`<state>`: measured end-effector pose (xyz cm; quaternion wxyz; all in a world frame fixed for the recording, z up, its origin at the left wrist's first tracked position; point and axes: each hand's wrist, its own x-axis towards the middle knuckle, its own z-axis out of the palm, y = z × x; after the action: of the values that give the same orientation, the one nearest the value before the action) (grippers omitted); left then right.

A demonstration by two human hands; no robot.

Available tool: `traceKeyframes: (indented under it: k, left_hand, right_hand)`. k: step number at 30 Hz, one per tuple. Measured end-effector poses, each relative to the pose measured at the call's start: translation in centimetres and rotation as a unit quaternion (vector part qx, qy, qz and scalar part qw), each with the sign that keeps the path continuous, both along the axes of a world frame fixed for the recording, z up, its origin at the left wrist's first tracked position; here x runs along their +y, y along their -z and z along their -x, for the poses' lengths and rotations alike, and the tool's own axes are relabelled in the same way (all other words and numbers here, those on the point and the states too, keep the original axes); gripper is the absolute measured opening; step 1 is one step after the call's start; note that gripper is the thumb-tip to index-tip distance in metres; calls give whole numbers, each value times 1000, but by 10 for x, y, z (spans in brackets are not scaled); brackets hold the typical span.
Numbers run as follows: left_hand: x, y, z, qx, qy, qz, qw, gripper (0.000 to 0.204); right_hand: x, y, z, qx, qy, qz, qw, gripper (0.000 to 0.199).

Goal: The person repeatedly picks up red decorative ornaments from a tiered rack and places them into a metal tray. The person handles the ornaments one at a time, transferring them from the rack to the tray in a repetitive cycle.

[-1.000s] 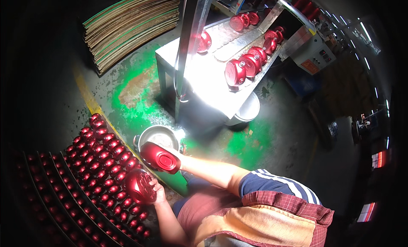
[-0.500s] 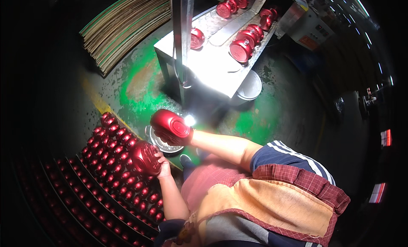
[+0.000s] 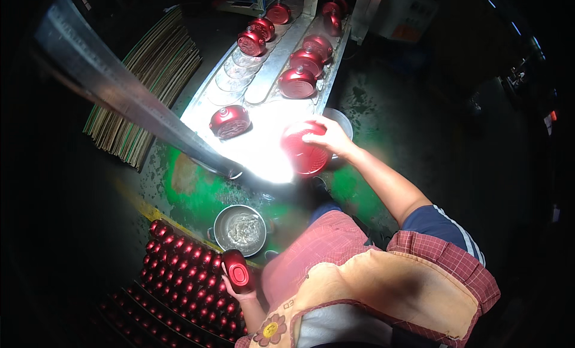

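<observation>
A glaringly lit metal table (image 3: 254, 147) stands on green-stained floor (image 3: 209, 190). At its near edge the right hand (image 3: 329, 138) grips a large red pot (image 3: 304, 155), fingers bent over it; contact with the table is unclear. The left hand (image 3: 241, 293) wraps round 1 dark-red pot (image 3: 239, 272), near a steel basin (image 3: 222, 229) and packed red pots (image 3: 185, 267).

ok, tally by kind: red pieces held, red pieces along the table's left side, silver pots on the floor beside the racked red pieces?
Red pieces held, one each in the left hand and right hand: 2
Red pieces along the left side of the table: 4
Silver pot: 1
Total: 7
</observation>
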<state>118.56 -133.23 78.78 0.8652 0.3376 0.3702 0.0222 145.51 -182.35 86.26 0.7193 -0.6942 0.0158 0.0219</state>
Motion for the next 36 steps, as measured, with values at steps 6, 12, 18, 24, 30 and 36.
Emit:
traceKeyframes:
  k: [6,12,18,24,30,36]
  left_hand:
    - [-147,-71,-92,-81,-5,-9,997,50]
    - [-250,-178,-202,-117,67,-300,944,64]
    - [-291,-233,-363,-167,94,-549,814,61]
    - [-321,-193,-529,-135,148,-773,602,60]
    - [-316,-179,-520,-167,197,-728,635,65]
    - [-318,-199,-432,-242,91,-281,924,65]
  right_hand:
    - [-57,23,-115,-191,36,249,949,44]
    - [-56,67,-178,-184,-19,279,942,36]
    - [-78,90,-195,-208,-75,289,931,38]
    - [-144,67,-223,-236,-96,260,931,50]
    - [-199,39,-208,-176,-14,185,967,57]
    - [-203,38,-225,-155,-43,164,973,63]
